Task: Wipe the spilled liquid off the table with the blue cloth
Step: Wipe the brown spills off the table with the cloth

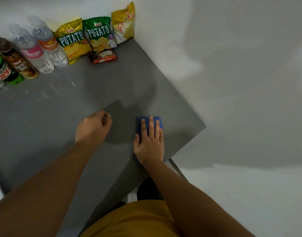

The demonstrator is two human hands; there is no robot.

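The blue cloth [158,121] lies folded on the grey table [44,125] near its right edge. My right hand [149,142] lies flat on top of it with straight fingers, pressing it down and covering most of it. My left hand [93,129] rests on the table to the left of the cloth with its fingers curled under, holding nothing that I can see. Faint wet streaks [61,86] glint on the table further back on the left, in front of the bottles.
Along the back wall stand a Mountain Dew bottle [3,69], a brown can [18,60], two water bottles [42,47], three chip bags [97,34] and a small snack bar pack [103,57]. The table's right corner [204,128] is close to my right hand.
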